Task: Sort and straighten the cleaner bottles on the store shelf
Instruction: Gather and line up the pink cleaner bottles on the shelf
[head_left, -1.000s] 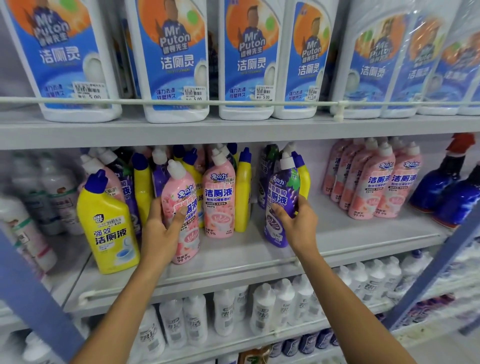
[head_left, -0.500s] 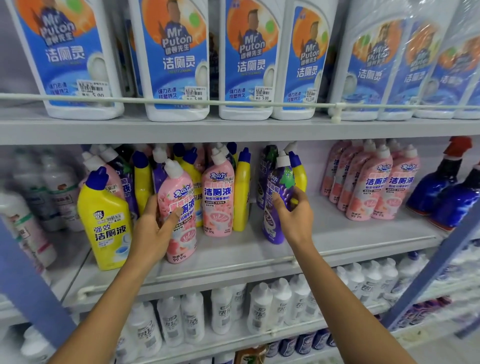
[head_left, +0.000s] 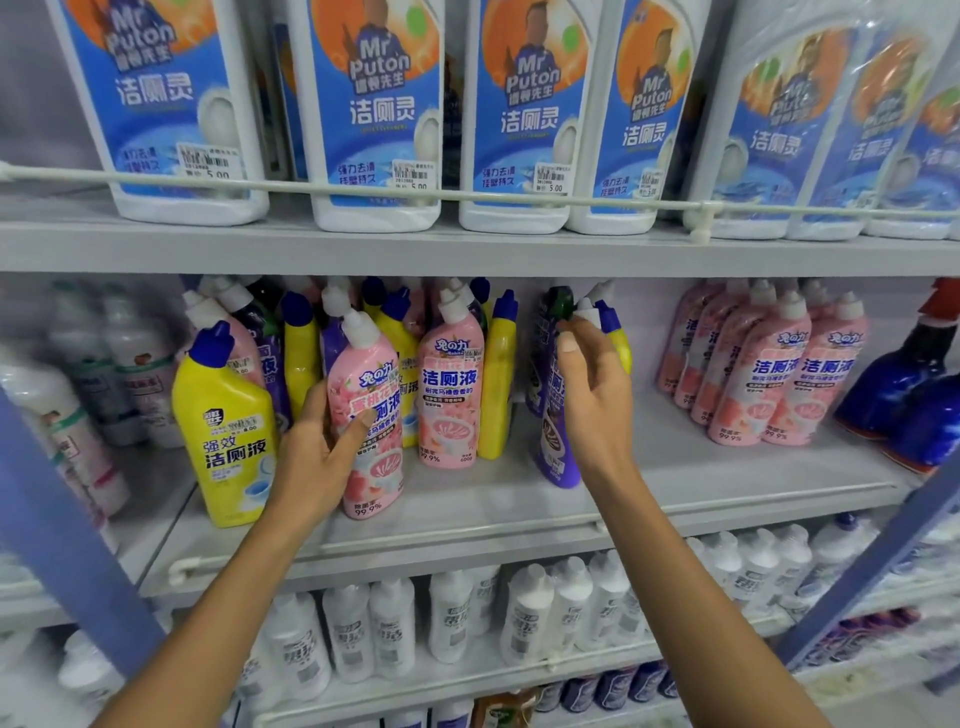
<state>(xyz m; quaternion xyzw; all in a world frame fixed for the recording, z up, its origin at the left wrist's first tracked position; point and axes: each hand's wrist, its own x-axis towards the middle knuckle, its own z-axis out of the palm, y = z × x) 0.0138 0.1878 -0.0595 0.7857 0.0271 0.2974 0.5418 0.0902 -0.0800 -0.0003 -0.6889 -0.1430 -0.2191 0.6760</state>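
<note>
On the middle shelf (head_left: 675, 483) stand mixed cleaner bottles. My left hand (head_left: 322, 447) grips a pink bottle with a white cap (head_left: 371, 410) near the shelf's front, tilted slightly left. My right hand (head_left: 592, 395) is around the upper part of a purple bottle (head_left: 553, 441), thumb near its neck, fingers behind it. Beside the pink one stand a yellow bottle with a blue cap (head_left: 228, 431) on the left and another pink bottle (head_left: 449, 395) on the right. A narrow yellow bottle (head_left: 498, 379) stands between the pink and purple ones.
A neat group of pink bottles (head_left: 763, 369) fills the right of the shelf, with dark blue spray bottles (head_left: 904, 384) beyond. Large white Mr Puton bottles (head_left: 374, 114) line the shelf above behind a rail. White bottles (head_left: 545, 613) fill the shelf below. Blue uprights (head_left: 67, 545) frame the sides.
My right hand has slid up the purple bottle towards its neck and pushed it back. My left hand keeps its hold on the pink bottle, which has shifted slightly.
</note>
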